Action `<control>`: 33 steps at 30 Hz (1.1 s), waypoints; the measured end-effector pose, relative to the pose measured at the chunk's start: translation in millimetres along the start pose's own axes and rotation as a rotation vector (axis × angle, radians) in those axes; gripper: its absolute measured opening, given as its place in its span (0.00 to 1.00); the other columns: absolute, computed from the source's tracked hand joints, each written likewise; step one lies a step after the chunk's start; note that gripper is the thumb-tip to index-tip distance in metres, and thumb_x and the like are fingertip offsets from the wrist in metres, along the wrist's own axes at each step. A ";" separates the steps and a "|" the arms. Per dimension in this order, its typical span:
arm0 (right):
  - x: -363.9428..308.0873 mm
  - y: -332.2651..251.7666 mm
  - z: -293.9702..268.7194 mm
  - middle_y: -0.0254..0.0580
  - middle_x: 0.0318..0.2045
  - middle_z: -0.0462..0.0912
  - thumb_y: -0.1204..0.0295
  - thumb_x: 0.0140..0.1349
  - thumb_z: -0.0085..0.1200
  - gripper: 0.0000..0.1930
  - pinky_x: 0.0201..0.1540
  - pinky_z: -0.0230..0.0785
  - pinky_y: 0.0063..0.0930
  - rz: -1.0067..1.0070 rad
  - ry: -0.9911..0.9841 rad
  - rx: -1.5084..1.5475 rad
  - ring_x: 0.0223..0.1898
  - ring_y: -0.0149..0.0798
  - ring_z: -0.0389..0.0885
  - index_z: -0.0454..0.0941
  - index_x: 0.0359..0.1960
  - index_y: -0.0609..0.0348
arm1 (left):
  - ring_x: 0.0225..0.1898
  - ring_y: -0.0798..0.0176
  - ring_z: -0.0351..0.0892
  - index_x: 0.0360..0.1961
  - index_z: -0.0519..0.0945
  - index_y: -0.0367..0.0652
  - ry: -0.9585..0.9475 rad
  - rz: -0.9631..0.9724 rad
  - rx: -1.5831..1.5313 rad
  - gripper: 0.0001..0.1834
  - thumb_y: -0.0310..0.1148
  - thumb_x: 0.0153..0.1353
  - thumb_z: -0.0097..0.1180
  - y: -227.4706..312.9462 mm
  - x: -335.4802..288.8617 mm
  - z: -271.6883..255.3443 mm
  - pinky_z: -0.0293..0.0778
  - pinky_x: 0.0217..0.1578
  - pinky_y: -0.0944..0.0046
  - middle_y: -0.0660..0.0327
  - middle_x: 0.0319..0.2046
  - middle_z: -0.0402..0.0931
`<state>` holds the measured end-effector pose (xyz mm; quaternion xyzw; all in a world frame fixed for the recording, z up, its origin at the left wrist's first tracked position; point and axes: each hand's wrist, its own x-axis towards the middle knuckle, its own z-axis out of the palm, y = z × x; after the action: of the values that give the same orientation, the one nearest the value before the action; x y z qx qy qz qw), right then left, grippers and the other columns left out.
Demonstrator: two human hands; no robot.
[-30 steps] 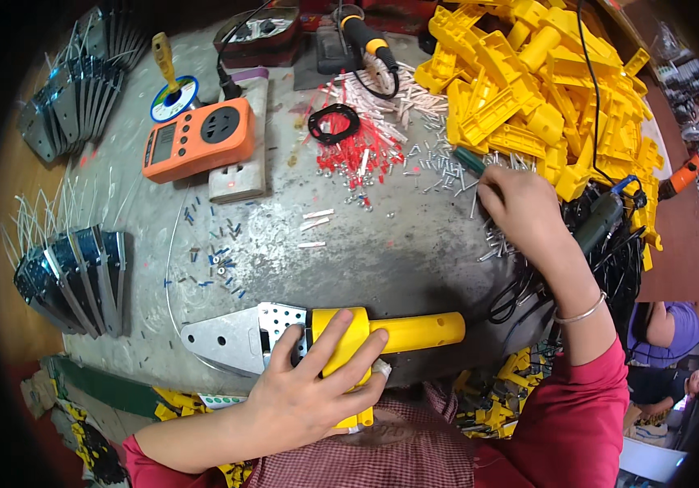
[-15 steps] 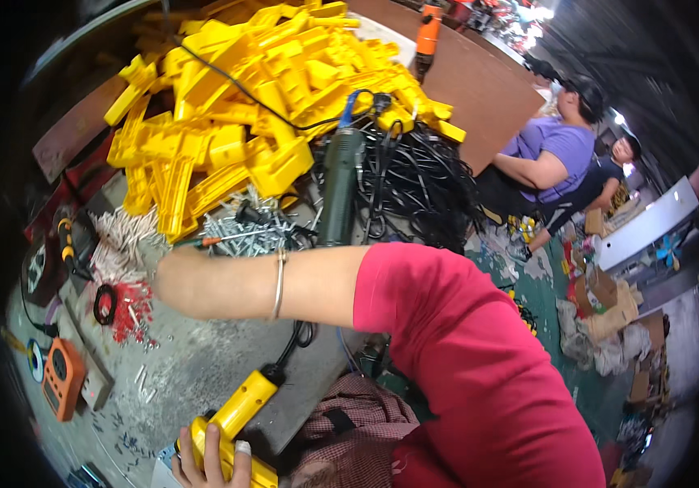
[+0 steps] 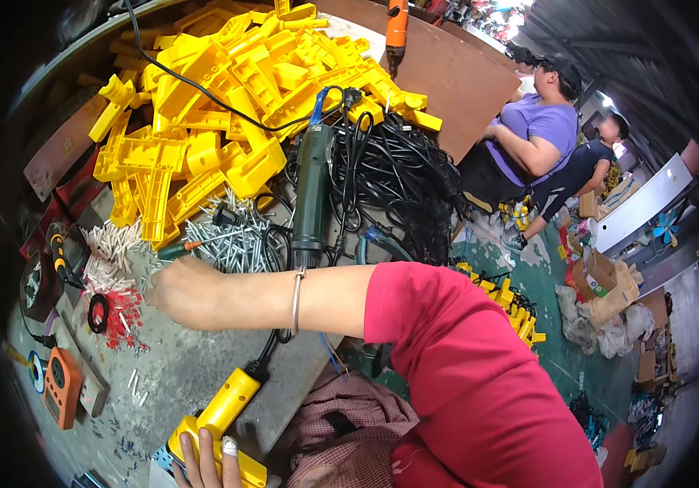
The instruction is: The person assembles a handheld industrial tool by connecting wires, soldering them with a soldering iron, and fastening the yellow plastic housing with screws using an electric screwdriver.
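Note:
My left hand (image 3: pixel 213 465), a pale wrap round one fingertip, lies over a yellow plastic tool housing (image 3: pixel 229 400) with a black cord at the near edge of the bench. Its fingers stretch across the top and hold the housing down; the thumb is hidden. My right arm crosses the bench, and my right hand (image 3: pixel 191 294) is low among small parts, its fingers hidden behind the hand. Closest to it are silver screws (image 3: pixel 231 244), red small parts (image 3: pixel 124 315), pale slim pieces (image 3: pixel 109 248) and a screwdriver (image 3: pixel 177 250). Beyond my forearm hangs a dark green electric screwdriver (image 3: pixel 312 191).
A large heap of yellow plastic shells (image 3: pixel 203 122) covers the far bench, beside tangled black cords (image 3: pixel 406 175). An orange meter (image 3: pixel 62 386) and a black ring (image 3: pixel 99 313) lie left. An orange tool (image 3: pixel 397 32) hangs behind. People (image 3: pixel 541 130) sit at right near boxes (image 3: pixel 594 272).
The view has shifted, so the bench things appear farther left and more yellow parts show on the floor. My left hand stays on the housing; my right hand stays among the small parts.

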<state>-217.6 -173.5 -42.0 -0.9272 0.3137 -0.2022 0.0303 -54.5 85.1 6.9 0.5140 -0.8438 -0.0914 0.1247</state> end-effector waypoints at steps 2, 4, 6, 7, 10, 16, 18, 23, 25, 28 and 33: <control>0.0 0.8 1.0 0.51 0.27 0.83 0.76 0.44 0.55 0.07 0.37 0.75 0.43 0.038 -0.020 0.061 0.32 0.53 0.83 0.81 0.26 0.60 | 0.69 0.40 0.54 0.66 0.65 0.49 -0.012 -0.003 -0.003 0.38 0.54 0.58 0.56 -1.2 2.2 -0.5 0.48 0.64 0.39 0.51 0.68 0.58; 2.9 -7.1 -2.4 0.53 0.25 0.81 0.76 0.43 0.54 0.08 0.35 0.75 0.45 0.062 -0.048 0.149 0.30 0.55 0.82 0.79 0.27 0.61 | 0.69 0.40 0.53 0.66 0.65 0.49 -0.037 -0.033 -0.001 0.38 0.54 0.58 0.56 -1.3 -1.9 0.7 0.48 0.64 0.39 0.51 0.68 0.57; 7.6 -20.6 -12.3 0.52 0.24 0.81 0.75 0.43 0.54 0.08 0.35 0.74 0.44 -0.010 -0.039 0.294 0.29 0.55 0.82 0.79 0.27 0.62 | 0.67 0.39 0.57 0.57 0.71 0.49 0.064 -0.048 0.008 0.33 0.51 0.51 0.60 -0.5 -10.5 12.8 0.47 0.61 0.34 0.51 0.65 0.63; 6.1 -31.2 -21.4 0.52 0.25 0.81 0.74 0.45 0.54 0.08 0.36 0.74 0.43 -0.050 -0.027 0.476 0.30 0.54 0.81 0.78 0.28 0.62 | 0.66 0.39 0.60 0.52 0.74 0.49 0.114 -0.096 0.030 0.31 0.49 0.47 0.61 1.0 -17.1 14.6 0.47 0.60 0.32 0.50 0.63 0.66; -9.9 -55.1 -36.8 0.52 0.29 0.81 0.70 0.47 0.54 0.09 0.39 0.73 0.44 -0.079 -0.212 0.726 0.33 0.53 0.81 0.78 0.29 0.61 | 0.66 0.43 0.62 0.50 0.74 0.45 -0.011 -0.008 0.087 0.24 0.41 0.52 0.59 0.2 -14.9 15.9 0.47 0.61 0.36 0.52 0.62 0.69; -7.5 -84.2 -52.3 0.40 0.23 0.77 0.77 0.51 0.61 0.07 0.27 0.68 0.26 -0.112 -0.407 0.827 0.23 0.35 0.76 0.77 0.31 0.62 | 0.62 0.63 0.68 0.44 0.78 0.56 0.176 -0.072 -0.043 0.13 0.39 0.57 0.55 11.3 -2.0 16.6 0.52 0.59 0.44 0.69 0.58 0.74; -4.0 -89.7 -49.8 0.36 0.24 0.76 0.79 0.50 0.62 0.07 0.25 0.66 0.22 -0.154 -0.394 0.802 0.22 0.29 0.73 0.77 0.31 0.62 | 0.62 0.64 0.69 0.44 0.79 0.57 0.189 -0.097 -0.046 0.13 0.40 0.57 0.55 12.1 -6.3 16.1 0.53 0.59 0.44 0.70 0.58 0.74; 5.4 -97.9 -48.2 0.41 0.26 0.77 0.79 0.50 0.59 0.06 0.28 0.68 0.29 -0.156 -0.452 0.760 0.25 0.39 0.76 0.76 0.31 0.61 | 0.62 0.64 0.69 0.46 0.79 0.58 0.237 -0.097 -0.067 0.13 0.40 0.59 0.54 7.4 -8.0 16.5 0.54 0.58 0.44 0.71 0.56 0.75; 7.7 -96.8 -47.1 0.43 0.27 0.77 0.78 0.51 0.58 0.06 0.29 0.70 0.35 -0.226 -0.454 0.743 0.26 0.46 0.78 0.75 0.30 0.61 | 0.62 0.64 0.69 0.46 0.79 0.58 0.224 -0.091 -0.055 0.14 0.40 0.59 0.54 5.6 -8.0 14.5 0.54 0.58 0.44 0.71 0.56 0.75; 6.1 -90.5 -45.2 0.44 0.28 0.77 0.79 0.51 0.57 0.06 0.30 0.71 0.36 -0.297 -0.443 0.769 0.29 0.48 0.79 0.75 0.31 0.60 | 0.62 0.65 0.69 0.48 0.79 0.58 0.203 -0.083 -0.057 0.15 0.39 0.59 0.53 4.3 -7.2 14.1 0.54 0.58 0.44 0.71 0.56 0.75; -0.9 -78.7 -54.9 0.40 0.26 0.77 0.81 0.49 0.59 0.07 0.30 0.68 0.29 -0.154 -0.402 0.710 0.28 0.38 0.78 0.78 0.32 0.62 | 0.61 0.64 0.70 0.49 0.79 0.57 0.186 -0.077 -0.045 0.16 0.38 0.58 0.53 4.7 -6.3 13.8 0.54 0.57 0.44 0.71 0.56 0.75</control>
<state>-195.1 -106.0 22.4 -0.9010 0.1422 -0.1143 0.3935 -60.0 93.3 -5.7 0.5492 -0.8060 -0.0669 0.2104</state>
